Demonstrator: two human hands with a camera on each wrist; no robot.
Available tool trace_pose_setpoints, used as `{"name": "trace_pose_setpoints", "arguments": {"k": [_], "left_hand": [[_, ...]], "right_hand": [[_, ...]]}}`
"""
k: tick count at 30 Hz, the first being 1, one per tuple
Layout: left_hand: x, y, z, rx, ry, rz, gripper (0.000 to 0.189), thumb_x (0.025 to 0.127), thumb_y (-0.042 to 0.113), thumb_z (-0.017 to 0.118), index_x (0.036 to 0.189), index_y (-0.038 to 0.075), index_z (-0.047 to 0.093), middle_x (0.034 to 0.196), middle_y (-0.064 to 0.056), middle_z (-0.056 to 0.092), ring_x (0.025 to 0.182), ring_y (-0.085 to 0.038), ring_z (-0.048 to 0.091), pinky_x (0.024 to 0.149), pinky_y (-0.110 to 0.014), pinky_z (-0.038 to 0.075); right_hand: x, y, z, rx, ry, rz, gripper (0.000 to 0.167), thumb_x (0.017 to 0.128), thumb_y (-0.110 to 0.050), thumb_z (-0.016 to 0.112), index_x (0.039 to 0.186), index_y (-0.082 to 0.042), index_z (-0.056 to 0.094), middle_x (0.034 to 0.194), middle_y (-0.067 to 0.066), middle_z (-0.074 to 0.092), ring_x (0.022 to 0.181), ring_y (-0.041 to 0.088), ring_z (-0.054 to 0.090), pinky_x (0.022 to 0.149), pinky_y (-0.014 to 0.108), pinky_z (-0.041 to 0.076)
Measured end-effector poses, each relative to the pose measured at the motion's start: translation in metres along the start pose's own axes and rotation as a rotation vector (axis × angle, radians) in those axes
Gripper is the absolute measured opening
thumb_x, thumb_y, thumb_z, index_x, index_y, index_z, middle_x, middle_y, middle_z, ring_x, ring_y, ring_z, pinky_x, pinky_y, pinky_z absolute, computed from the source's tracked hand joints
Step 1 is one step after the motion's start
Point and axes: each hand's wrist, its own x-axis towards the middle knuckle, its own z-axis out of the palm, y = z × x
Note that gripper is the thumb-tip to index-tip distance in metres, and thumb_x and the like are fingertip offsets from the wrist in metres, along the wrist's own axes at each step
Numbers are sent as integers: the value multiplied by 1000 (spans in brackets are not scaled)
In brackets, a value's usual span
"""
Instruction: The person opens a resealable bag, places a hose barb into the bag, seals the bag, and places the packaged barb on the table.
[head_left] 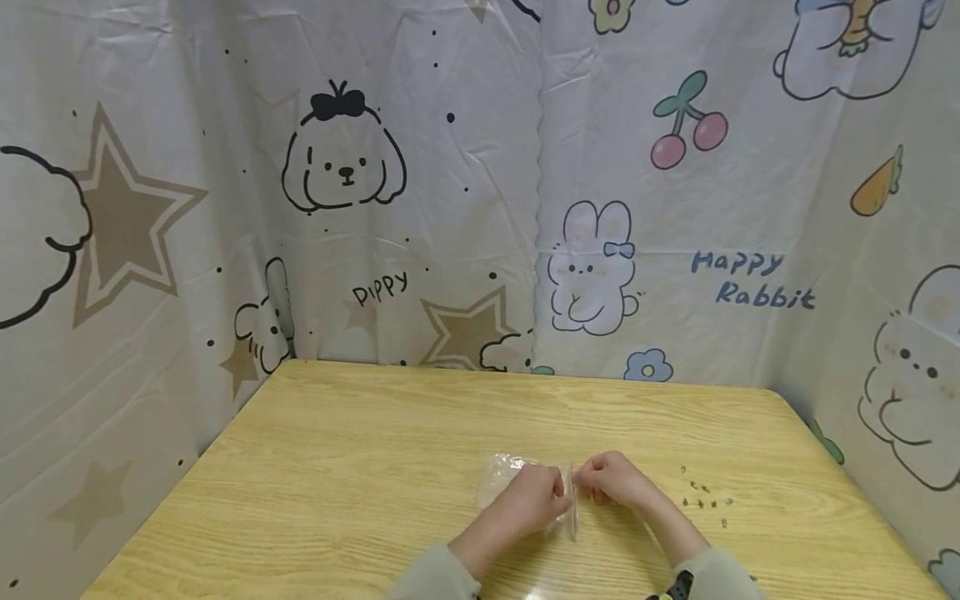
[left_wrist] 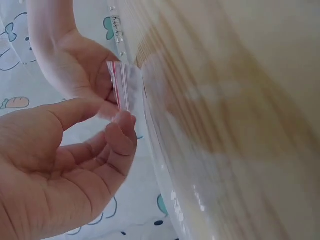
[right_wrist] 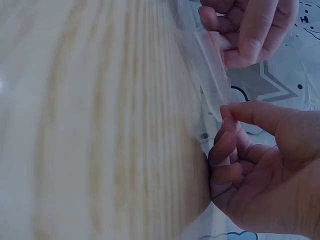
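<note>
A clear zip-lock bag with a red line along its zip strip lies on the table, its mouth raised between the two hands. At one end of that mouth, the right hand pinches the edge between thumb and forefinger. The left hand is at the zip strip's other end, fingers bent. Its fingertips are against or very near the strip, and a gap shows between thumb and forefinger. In the head view the left hand partly covers the bag, and the right hand faces it.
Several tiny metallic pieces lie scattered on the wooden table, right of the right hand. Curtains printed with cartoon animals and stars hang behind the table and along both sides.
</note>
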Motion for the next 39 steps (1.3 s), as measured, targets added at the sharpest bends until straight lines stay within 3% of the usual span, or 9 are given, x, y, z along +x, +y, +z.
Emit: {"name": "trace_pose_setpoints", "arguments": {"k": [5, 14, 19, 26, 34, 39], "left_hand": [[0, 3, 4, -64, -4, -75, 28, 89, 17, 70, 68, 6, 56, 62, 2, 52, 51, -4, 42, 45, -15, 33], [7, 2, 11, -90, -36, -87, 52, 90, 13, 67, 51, 17, 34, 47, 10, 32, 41, -2, 28, 39, -13, 20], [12, 0, 14, -113, -41, -80, 54, 89, 8, 62, 46, 18, 31, 38, 13, 28, 36, 0, 25, 38, -12, 17], [17, -2, 21, -185, -49, -121, 52, 90, 10, 65, 46, 17, 37, 40, 10, 36, 37, -3, 32, 38, -14, 24], [15, -9, 18, -299, -91, -163, 33, 93, 14, 66, 62, 6, 55, 48, 0, 54, 41, -6, 46, 39, -14, 35], [15, -7, 14, -281, -124, -150, 31, 95, 12, 62, 65, 6, 56, 50, 1, 53, 42, -7, 48, 40, -14, 36]], "right_hand": [[-1, 1, 1, 11, 20, 18, 24, 93, -17, 63, 76, 0, 63, 56, -4, 47, 52, 9, 39, 49, 19, 31], [-2, -1, 2, 11, 19, 18, 27, 93, -18, 64, 73, -1, 60, 61, -3, 49, 57, 11, 43, 52, 20, 35], [-3, -2, 2, 0, 26, 17, 28, 93, -18, 64, 72, -1, 60, 61, -2, 48, 57, 11, 41, 51, 20, 33], [-2, -1, 3, 10, 27, 11, 29, 94, -20, 65, 70, -4, 57, 62, -2, 47, 59, 13, 42, 53, 22, 35], [-4, -1, 3, 17, 9, -13, 24, 94, -15, 63, 77, 2, 62, 69, -1, 52, 63, 13, 47, 57, 23, 40], [-3, -1, 2, 10, 11, -10, 22, 94, -12, 63, 79, 3, 63, 70, -1, 52, 64, 13, 47, 58, 23, 41]]}}
